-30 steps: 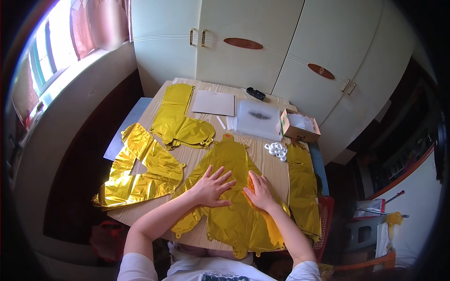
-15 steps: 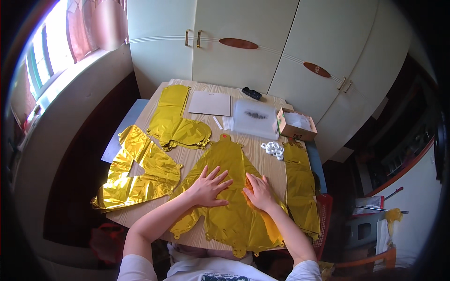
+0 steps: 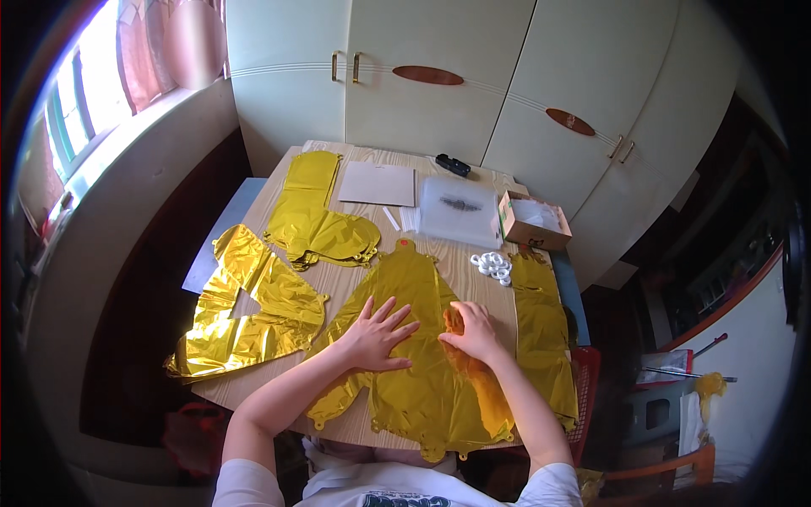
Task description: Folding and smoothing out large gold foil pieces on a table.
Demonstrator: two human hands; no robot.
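A flat gold foil balloon [image 3: 407, 283], narrow at the far end and wide at the near end, lies in front of me on the wooden table [image 3: 363, 433]. My left hand [image 3: 378, 340] is pressed flat on its middle with the fingers spread. On its right side lies a crumpled orange piece [image 3: 490, 401]; I cannot tell whether it is cloth or folded foil. The fingers and thumb of my right hand [image 3: 475, 334] are curled round the piece's far end, which bunches beside the thumb.
Another angular gold foil balloon [image 3: 270, 325] is at left. A stack of gold foil balloons [image 3: 304, 190] lies behind it, and one more foil sheet [image 3: 541, 338] at right. Farther back are white rings [image 3: 492, 267], a clear plastic pack [image 3: 460, 224], a grey-white card [image 3: 378, 184] and an open box [image 3: 534, 224].
My right hand has gone from nearly flat to curled, gathering the far end of the orange piece. More of that piece shows below the hand. My left hand stays put.
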